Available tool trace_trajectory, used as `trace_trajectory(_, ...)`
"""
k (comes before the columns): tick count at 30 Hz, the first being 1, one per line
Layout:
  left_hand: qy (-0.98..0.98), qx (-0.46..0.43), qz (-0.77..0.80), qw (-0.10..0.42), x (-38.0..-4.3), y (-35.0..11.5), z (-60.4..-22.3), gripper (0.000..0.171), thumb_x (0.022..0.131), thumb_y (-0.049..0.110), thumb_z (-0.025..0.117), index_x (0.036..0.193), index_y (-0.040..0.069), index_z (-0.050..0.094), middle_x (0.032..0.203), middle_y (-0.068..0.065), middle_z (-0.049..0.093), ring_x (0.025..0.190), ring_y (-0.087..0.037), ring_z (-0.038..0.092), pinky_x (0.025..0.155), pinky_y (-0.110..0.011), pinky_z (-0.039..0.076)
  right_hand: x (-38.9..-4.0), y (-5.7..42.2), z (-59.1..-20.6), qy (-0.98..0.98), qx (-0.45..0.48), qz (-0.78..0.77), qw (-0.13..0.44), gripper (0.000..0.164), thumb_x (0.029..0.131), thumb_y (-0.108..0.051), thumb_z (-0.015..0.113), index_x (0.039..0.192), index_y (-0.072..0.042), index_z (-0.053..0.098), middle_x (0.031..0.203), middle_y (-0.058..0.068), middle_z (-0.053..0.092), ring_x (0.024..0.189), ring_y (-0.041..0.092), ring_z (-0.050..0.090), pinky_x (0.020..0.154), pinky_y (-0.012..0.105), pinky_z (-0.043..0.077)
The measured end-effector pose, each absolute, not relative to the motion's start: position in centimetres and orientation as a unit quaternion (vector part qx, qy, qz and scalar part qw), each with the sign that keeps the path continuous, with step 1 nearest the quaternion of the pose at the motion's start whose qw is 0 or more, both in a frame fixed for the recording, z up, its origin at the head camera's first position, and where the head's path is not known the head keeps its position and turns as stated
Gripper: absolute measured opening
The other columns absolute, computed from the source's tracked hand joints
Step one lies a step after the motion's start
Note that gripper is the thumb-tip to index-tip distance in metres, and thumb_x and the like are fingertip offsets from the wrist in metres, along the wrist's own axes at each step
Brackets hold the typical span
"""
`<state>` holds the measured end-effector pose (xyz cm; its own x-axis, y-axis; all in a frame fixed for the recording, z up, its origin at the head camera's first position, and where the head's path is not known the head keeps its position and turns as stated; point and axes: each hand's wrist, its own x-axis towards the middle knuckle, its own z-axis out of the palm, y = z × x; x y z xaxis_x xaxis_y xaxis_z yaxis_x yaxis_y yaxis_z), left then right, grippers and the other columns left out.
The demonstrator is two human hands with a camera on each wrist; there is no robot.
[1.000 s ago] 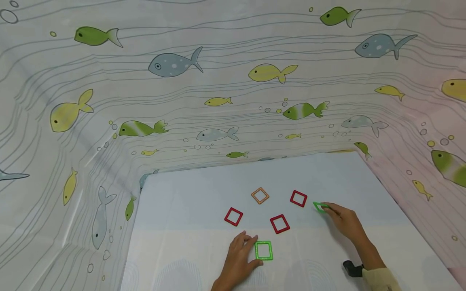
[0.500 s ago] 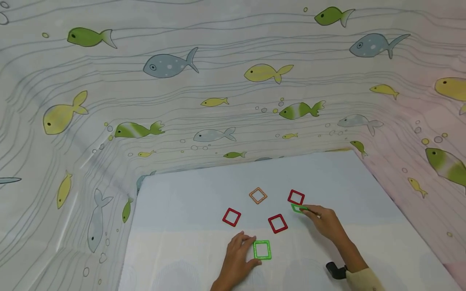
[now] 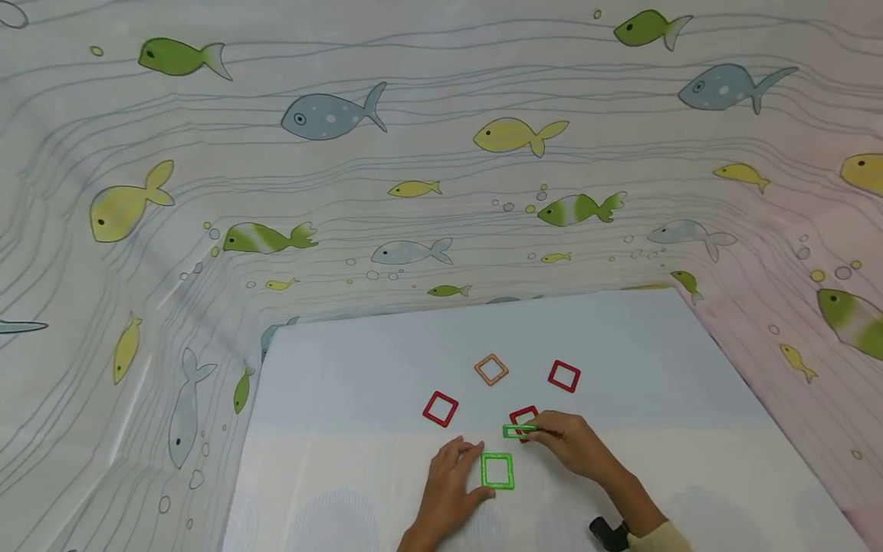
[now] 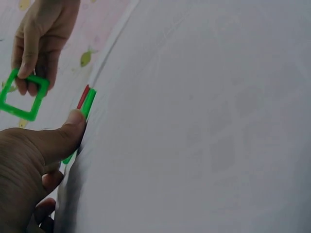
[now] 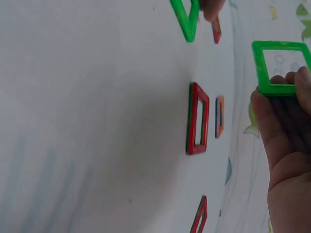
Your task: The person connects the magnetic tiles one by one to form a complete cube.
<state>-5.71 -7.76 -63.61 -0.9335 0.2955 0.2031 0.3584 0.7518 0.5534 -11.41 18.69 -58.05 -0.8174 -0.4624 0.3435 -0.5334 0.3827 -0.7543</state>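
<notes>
My left hand [image 3: 448, 487] rests on the white table, holding a green square frame tile [image 3: 498, 485] by its left side, thumb at the near corner and a fingertip at the far one. Raised above the table, my right hand [image 3: 569, 448] pinches a second green square frame tile [image 5: 278, 90] by one edge between thumb and fingers. In the head view this tile looks steeply tilted and overlaps a red square frame tile [image 3: 524, 412]. In the right wrist view that red tile [image 5: 193, 119] lies on the table, with a green strip along its edge.
Two more red frame tiles lie farther out, one at left [image 3: 447, 398] and one at right [image 3: 568, 367]. An orange frame tile [image 3: 500, 363] lies between them, towards the back. Fish-patterned cloth [image 3: 331, 176] surrounds the table. A black device [image 3: 608, 534] sits at my right wrist.
My right hand has carried its green tile leftwards and nearer, from beside the right red tile to over the middle red one. The left hand stays at its tile.
</notes>
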Motion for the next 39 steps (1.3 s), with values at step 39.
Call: trace_trajectory(39,-0.937,-0.181,-0.283,0.094,-5.6,-7.9,-64.2,0.063,0.068,0.046,0.088,0.12,0.019,0.067,0.127,0.007,0.055,0.132,-0.023,0.049,0.106,-0.045,0.043,-10.6,15.0,-61.4,-0.811,0.343,0.475,0.003,0.01,0.09,-0.009,0.071,0.099,-0.013,0.073,0.092,-0.004,0.072,0.081,-0.001,0.06,0.067,0.019,0.052)
